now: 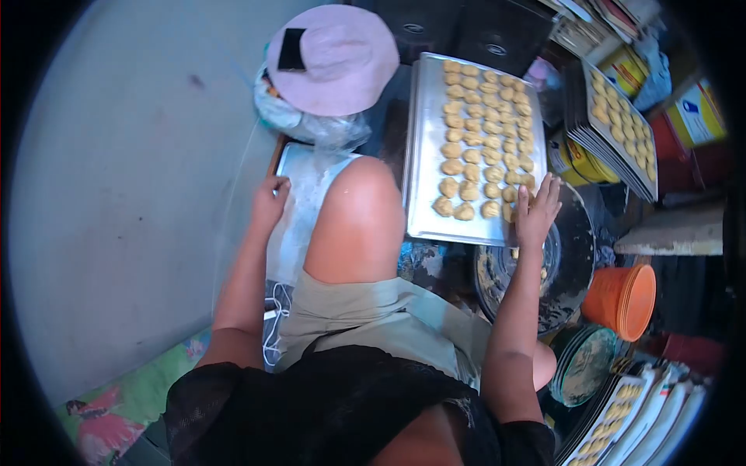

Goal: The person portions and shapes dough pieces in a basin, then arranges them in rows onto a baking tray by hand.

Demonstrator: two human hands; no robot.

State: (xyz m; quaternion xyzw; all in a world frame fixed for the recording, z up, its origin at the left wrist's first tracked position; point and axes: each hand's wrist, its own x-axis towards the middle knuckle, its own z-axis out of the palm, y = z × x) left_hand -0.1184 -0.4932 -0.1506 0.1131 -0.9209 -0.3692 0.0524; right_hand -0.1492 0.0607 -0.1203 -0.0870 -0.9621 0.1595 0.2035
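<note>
Rows of yellow dough balls (491, 172) cover much of a metal baking tray (431, 186) in front of me. At its near right corner, my right hand (538, 217) is open, fingers stretched forward and lying over or against the last dough balls; part of the corner is hidden. On the left, my left hand (270, 200) is closed, fingers curled, at the edge of another metal tray (291, 241) beside my knee. Whether it holds anything is hidden. A round black basin (571, 272) with dough smears sits under my right forearm.
A pink hat (350, 62) rests on a plastic bag at the back left. To the right are stacked trays with dough balls (623, 124), orange buckets (637, 303) and green containers (587, 365). A wall (140, 194) borders my left side. A white cable (272, 326) lies near my hip.
</note>
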